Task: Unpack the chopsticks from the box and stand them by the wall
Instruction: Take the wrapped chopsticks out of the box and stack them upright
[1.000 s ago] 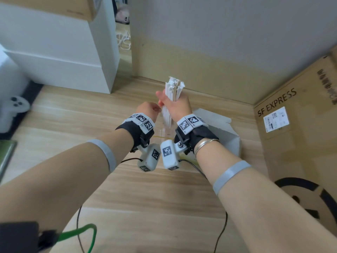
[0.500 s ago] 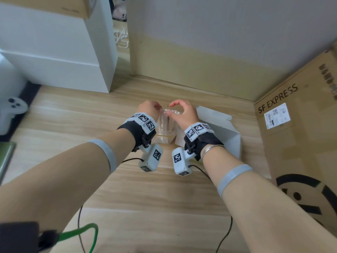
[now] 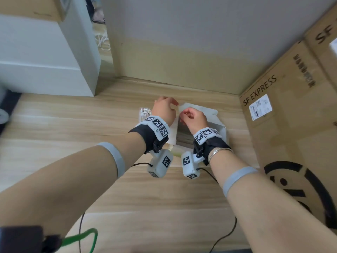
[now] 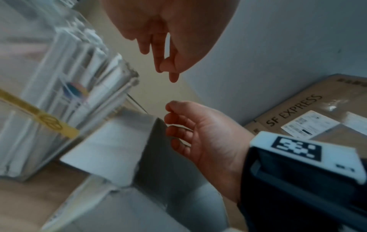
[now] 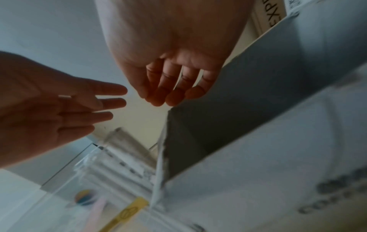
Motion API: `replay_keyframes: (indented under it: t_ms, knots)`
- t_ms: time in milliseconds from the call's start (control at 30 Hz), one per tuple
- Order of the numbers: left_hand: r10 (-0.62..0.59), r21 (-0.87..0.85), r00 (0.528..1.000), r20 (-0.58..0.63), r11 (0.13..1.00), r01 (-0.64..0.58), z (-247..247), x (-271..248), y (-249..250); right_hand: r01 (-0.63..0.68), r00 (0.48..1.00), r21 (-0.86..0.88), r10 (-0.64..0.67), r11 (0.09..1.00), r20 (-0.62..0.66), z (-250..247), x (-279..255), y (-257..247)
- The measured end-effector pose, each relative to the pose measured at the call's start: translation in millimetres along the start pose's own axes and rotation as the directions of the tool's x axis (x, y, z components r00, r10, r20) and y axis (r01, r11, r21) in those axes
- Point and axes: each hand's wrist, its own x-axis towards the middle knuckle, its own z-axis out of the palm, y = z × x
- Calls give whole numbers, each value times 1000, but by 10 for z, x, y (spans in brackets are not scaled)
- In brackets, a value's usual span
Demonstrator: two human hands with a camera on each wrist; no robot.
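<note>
A clear pack of paper-wrapped chopsticks (image 3: 144,113) with a yellow band stands upright on the wooden floor, just left of the open white box (image 3: 221,129). The left wrist view has the pack (image 4: 69,94) beside the box's flap (image 4: 111,141). My left hand (image 3: 166,104) hovers over the gap between pack and box, fingers straight and empty, which the right wrist view confirms for the left hand (image 5: 103,103). My right hand (image 3: 186,115) hangs over the box opening with loosely curled fingers (image 5: 168,97) holding nothing, right by the flap's edge (image 5: 228,125).
A large SF EXPRESS cardboard box (image 3: 291,110) fills the right side. A white cabinet (image 3: 45,70) stands at the back left, and the wall (image 3: 182,42) runs behind the pack and box. Black and green cables (image 3: 87,236) lie on the near floor.
A second ago my right hand held the chopstick bundle raised; it came down to the floor. Both hands have since let go and shifted right to the white box.
</note>
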Motion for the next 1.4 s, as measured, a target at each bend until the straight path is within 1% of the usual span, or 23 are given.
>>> replay_keyframes:
  t_ms: [67,133,200,267,400,433,500,567,600,633,667,700,733,767,833,900,1000,1100,1233,1400]
  knots:
    - [-17,-21,998,63,1000,18,111,-33,81,-43,999,22,43,999,6,-64,-23,104]
    - [-66,0,987,148,998,67,205,-62,147,-85,995,52,82,995,54,-127,-40,204]
    - [-116,28,965,235,993,112,298,-92,178,-120,987,61,112,991,114,-186,-51,291]
    - [-166,70,940,297,986,152,392,-115,182,-141,976,31,134,990,173,-231,-78,361]
    - [-280,223,898,340,951,212,565,-120,138,-139,969,-80,153,987,195,-282,-115,477]
    - [-282,231,903,325,949,214,589,-115,106,-146,966,-89,161,985,200,-287,-118,496]
    - [-262,189,922,285,959,214,564,-144,94,-175,956,-96,192,980,221,-290,-111,533]
    - [-280,174,914,294,956,237,568,-146,72,-207,946,-91,223,974,236,-289,-99,567]
    - [-273,199,913,303,955,219,535,-166,97,-226,940,-86,241,970,243,-285,-89,580]
    - [-296,330,884,363,928,175,535,-156,133,-246,932,-87,261,965,251,-276,-79,588]
    - [-315,450,863,396,885,117,533,-175,122,-262,925,-98,279,960,259,-264,-68,599]
    - [-326,389,868,375,905,172,522,-173,120,-272,918,-119,295,955,266,-247,-58,599]
    - [-333,187,881,335,940,284,505,-148,94,-274,913,-148,305,950,269,-225,-47,599]
    - [-335,127,886,319,942,310,513,-110,51,-268,912,-190,313,944,267,-197,-33,598]
    - [-300,104,906,297,954,282,509,-74,29,-254,912,-294,329,922,244,-139,0,607]
    - [-271,90,902,335,963,256,503,-82,35,-224,918,-378,325,898,227,-90,28,602]
    - [-202,25,930,308,979,205,493,-94,38,-183,929,-450,303,874,210,-52,46,564]
    - [-162,-10,946,281,985,172,480,-104,11,-156,924,-542,316,826,216,29,50,581]
    - [-132,-27,958,253,989,144,487,-128,1,-108,919,-655,326,748,221,121,34,612]
    - [-136,-11,959,248,990,143,498,-150,-9,-120,921,-700,341,704,186,114,8,601]
